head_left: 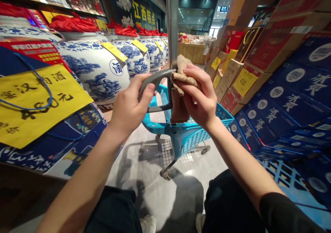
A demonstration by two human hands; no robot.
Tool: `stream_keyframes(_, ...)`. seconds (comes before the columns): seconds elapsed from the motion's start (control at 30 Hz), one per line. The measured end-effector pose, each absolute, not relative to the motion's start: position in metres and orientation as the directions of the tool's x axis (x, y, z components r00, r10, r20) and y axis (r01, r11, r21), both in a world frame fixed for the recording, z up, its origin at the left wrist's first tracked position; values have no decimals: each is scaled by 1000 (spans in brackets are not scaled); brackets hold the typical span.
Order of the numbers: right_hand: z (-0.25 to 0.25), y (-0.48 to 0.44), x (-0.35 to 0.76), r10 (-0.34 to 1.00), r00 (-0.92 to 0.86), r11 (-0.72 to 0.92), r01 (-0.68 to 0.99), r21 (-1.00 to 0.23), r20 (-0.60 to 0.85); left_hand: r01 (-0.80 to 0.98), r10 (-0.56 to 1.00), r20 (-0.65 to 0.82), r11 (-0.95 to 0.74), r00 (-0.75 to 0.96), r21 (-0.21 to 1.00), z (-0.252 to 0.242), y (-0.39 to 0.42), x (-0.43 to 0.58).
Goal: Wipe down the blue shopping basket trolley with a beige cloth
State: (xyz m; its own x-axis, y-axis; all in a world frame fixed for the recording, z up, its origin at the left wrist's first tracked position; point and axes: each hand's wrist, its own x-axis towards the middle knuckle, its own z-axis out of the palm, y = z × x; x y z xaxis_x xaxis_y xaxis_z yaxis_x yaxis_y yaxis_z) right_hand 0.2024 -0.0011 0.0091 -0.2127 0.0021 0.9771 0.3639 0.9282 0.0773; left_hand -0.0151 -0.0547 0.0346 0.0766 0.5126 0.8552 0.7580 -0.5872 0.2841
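Observation:
A grey looped handle (157,77) belongs to the blue shopping cart (176,133) standing in front of me. My left hand (133,103) is closed around the handle's left side, thumb on top. With my right hand (198,95) I grip a brown cloth (181,105), bunched up and pressed against the handle's right side; part of it hangs down below my fingers. The cloth hides that end of the handle. Behind the handle, inside the cart, a clear bluish object (164,100) is partly visible.
Large blue-and-white jars (93,71) with red cloth tops line the left, beside a yellow price sign (41,102). Stacked blue boxes (279,102) and cartons (284,36) rise on the right. Another blue basket (289,188) is at lower right. A metal pole (172,26) stands ahead.

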Motion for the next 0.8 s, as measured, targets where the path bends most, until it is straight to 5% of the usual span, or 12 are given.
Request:
stream_keyframes(0.2, -37, 18, 200, 45, -417, 893, 424, 151, 908, 771, 513, 859, -549, 4, 324, 22, -44, -13)
stream_keyframes(0.4, 1, 12, 204, 222, -304, 904, 421, -78, 927, 789, 505, 863, -523, -20, 324, 23, -44, -7)
stream_keyframes(0.8, 9, 0, 201, -55, -230, 822, 542, 175, 972, 759, 513, 856, -533, -61, 374, 23, -49, 1)
